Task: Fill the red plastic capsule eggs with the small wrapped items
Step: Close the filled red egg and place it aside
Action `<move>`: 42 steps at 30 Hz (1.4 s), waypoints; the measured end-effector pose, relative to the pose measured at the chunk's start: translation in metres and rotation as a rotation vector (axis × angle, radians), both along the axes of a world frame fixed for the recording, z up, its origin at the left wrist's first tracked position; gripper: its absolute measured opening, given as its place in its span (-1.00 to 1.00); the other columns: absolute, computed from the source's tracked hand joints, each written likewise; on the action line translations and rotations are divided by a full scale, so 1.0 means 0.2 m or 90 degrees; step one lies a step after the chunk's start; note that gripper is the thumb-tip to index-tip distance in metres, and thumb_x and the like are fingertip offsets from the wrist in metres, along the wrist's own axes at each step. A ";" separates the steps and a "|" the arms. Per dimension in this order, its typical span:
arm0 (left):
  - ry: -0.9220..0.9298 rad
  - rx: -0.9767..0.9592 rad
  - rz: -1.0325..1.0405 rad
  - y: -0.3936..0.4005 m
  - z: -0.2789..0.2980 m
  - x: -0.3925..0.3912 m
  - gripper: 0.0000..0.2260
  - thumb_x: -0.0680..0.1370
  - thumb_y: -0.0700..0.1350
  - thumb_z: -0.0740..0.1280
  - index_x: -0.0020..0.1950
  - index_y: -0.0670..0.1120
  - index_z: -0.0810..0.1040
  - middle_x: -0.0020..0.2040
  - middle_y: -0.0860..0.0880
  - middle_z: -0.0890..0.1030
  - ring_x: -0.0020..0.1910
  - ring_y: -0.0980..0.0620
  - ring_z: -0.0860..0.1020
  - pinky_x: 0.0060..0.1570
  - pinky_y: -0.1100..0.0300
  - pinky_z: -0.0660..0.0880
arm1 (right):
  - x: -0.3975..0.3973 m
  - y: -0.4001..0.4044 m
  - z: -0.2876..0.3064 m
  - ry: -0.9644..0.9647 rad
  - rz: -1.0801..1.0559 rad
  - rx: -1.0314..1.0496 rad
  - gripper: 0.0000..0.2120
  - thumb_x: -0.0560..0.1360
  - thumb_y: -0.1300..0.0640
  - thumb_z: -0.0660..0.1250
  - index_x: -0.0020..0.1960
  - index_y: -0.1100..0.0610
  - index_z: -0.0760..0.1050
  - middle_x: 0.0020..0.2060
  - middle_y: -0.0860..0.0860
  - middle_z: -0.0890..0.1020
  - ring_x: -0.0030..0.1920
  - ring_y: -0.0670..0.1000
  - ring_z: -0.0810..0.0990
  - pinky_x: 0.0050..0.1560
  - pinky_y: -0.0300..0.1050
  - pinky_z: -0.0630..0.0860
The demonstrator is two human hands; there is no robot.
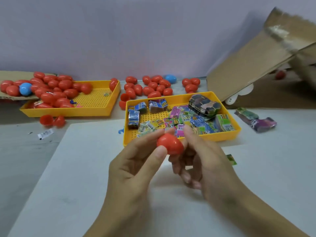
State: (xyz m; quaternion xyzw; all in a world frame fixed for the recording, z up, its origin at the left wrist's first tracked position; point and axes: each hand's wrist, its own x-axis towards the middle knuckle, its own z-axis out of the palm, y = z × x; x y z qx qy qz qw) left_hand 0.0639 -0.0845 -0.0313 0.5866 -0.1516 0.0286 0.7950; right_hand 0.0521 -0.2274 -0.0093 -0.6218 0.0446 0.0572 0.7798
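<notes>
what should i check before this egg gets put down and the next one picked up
1. Egg held firmly: ok. The left hand and right hand both pinch the red egg above the white sheet.
2. Egg fully snapped shut: cannot tell. The fingers hide any seam.
3. Item inside it: cannot tell. The shell is opaque.
4. Supply of wrapped items: ok. Plenty lie in the near yellow tray.
5. Empty halves ready: ok. Open red halves lie on the table in front of the far yellow tray.
6. Stray pieces: not ok. A small green packet lies outside the tray, by the right hand.
</notes>
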 end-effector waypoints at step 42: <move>0.024 -0.001 0.057 0.05 -0.04 0.05 -0.78 0.42 -0.05 0.45 0.05 0.03 0.70 -0.01 -0.12 0.73 -0.08 -0.08 0.69 -0.09 0.19 0.58 | 0.06 -0.01 -0.07 -0.118 -0.041 -0.064 -0.61 0.42 -0.21 0.33 -0.12 0.11 0.67 -0.29 0.15 0.66 -0.41 0.02 0.57 -0.60 -0.18 0.38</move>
